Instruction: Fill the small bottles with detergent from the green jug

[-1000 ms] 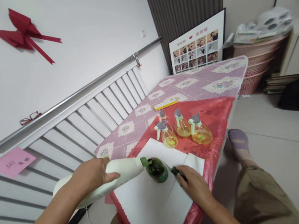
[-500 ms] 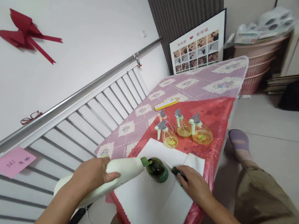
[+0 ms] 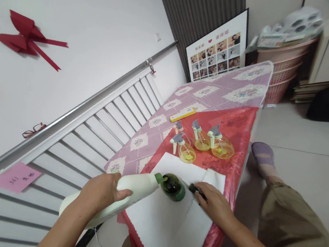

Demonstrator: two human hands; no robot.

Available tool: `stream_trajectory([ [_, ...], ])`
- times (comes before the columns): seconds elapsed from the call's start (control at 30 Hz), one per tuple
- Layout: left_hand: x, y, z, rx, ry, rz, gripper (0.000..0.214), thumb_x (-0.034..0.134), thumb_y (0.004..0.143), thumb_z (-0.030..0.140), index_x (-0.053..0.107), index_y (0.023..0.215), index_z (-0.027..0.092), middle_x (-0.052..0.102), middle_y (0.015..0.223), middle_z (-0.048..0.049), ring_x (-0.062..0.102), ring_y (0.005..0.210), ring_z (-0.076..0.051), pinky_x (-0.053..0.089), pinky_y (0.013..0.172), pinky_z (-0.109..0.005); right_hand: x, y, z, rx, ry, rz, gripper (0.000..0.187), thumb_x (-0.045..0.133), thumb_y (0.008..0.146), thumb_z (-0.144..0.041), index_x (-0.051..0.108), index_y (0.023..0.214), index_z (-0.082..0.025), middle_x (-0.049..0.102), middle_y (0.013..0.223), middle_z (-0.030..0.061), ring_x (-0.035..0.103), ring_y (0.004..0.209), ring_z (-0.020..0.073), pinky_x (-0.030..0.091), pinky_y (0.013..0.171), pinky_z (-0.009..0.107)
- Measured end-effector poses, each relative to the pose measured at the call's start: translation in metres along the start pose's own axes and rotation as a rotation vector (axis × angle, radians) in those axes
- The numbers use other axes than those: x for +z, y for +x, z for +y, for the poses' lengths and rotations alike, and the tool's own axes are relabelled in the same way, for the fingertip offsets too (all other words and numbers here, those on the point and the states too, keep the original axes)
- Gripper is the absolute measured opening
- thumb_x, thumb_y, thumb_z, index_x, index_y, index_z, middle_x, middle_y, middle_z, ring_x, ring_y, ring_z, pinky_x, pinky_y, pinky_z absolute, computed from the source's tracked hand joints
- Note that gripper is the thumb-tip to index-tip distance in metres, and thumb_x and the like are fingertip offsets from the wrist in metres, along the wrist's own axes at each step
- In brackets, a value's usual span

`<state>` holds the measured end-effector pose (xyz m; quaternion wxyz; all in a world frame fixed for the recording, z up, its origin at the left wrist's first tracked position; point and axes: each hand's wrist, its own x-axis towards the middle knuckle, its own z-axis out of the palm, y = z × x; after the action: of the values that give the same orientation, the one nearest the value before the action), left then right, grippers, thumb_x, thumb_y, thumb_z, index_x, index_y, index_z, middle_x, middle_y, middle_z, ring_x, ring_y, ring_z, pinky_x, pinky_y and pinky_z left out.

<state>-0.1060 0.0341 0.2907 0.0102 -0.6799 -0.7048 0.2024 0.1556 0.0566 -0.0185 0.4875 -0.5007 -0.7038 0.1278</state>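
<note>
My left hand (image 3: 102, 192) is wrapped round a big white bottle (image 3: 138, 186), which it holds nearly level. The bottle's green spout (image 3: 159, 178) is at the mouth of a dark green bottle (image 3: 174, 189). That green bottle stands on a white cloth (image 3: 174, 233); whether liquid is flowing is too small to tell. To its right, my right hand (image 3: 217, 204) is closed on a dark pump top (image 3: 197, 191), just above the cloth. Spray bottles with yellowish liquid, among them a front-left one (image 3: 186, 152) and a larger right one (image 3: 222, 148), stand behind the cloth.
A yellow flat box (image 3: 182, 114) lies on the patterned tablecloth (image 3: 205, 91) past the red cover (image 3: 238, 125). White railing (image 3: 108, 124) runs along the left. A photo board (image 3: 218, 50) and stacked pink baskets (image 3: 282, 64) stand behind. My foot (image 3: 263, 156) is at right.
Both hands and the two bottles stay in place. Only a very slight shift of the camera shows.
</note>
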Motion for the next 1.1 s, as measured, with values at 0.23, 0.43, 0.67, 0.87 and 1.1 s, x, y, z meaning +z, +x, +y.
stream_trajectory([
  [0.23,-0.002,-0.0005,0.0018,-0.007,-0.003,-0.004,0.044,0.051,0.071,0.065,0.061,0.087,0.025,0.068,0.076,-0.0047,0.063,0.071,-0.025,0.036,0.054,-0.029,0.0006,0.0002,0.0004,0.003,0.0,0.002,0.02,0.051,0.085,-0.024,0.062,0.101,-0.023,0.071,0.092,0.0053,0.067,0.085,0.0222,0.054,0.078,0.037],
  [0.43,-0.0014,-0.0008,0.0006,0.004,-0.003,0.001,0.043,0.051,0.072,0.064,0.06,0.086,0.025,0.068,0.076,-0.0043,0.063,0.07,-0.025,0.037,0.054,-0.029,-0.0001,-0.0001,0.0002,0.0,-0.005,-0.011,0.019,0.049,0.086,-0.024,0.06,0.101,-0.022,0.071,0.093,0.0067,0.066,0.087,0.0228,0.054,0.079,0.038],
  [0.67,-0.0008,0.0007,0.0006,-0.009,0.001,-0.009,0.043,0.05,0.071,0.065,0.06,0.086,0.025,0.068,0.075,-0.0043,0.063,0.07,-0.025,0.035,0.053,-0.029,0.0004,0.0001,0.0008,0.004,-0.002,-0.008,0.019,0.05,0.085,-0.024,0.061,0.101,-0.022,0.071,0.091,0.0062,0.067,0.085,0.023,0.055,0.077,0.038],
  [0.87,-0.0024,-0.0007,0.002,-0.001,0.019,-0.007,0.043,0.05,0.071,0.065,0.058,0.083,0.025,0.068,0.075,-0.004,0.062,0.069,-0.024,0.034,0.052,-0.029,0.0004,0.0001,0.0,0.0,-0.003,-0.011,0.019,0.049,0.085,-0.024,0.06,0.101,-0.023,0.071,0.092,0.0063,0.067,0.086,0.0226,0.054,0.077,0.038],
  [1.1,-0.0015,0.0005,0.002,0.004,0.028,-0.003,0.043,0.049,0.072,0.066,0.057,0.084,0.026,0.068,0.077,-0.004,0.062,0.07,-0.026,0.034,0.052,-0.029,0.0009,-0.0005,0.0016,0.002,-0.017,-0.026,0.019,0.049,0.086,-0.023,0.059,0.102,-0.021,0.07,0.094,0.0075,0.066,0.088,0.0235,0.054,0.079,0.039],
])
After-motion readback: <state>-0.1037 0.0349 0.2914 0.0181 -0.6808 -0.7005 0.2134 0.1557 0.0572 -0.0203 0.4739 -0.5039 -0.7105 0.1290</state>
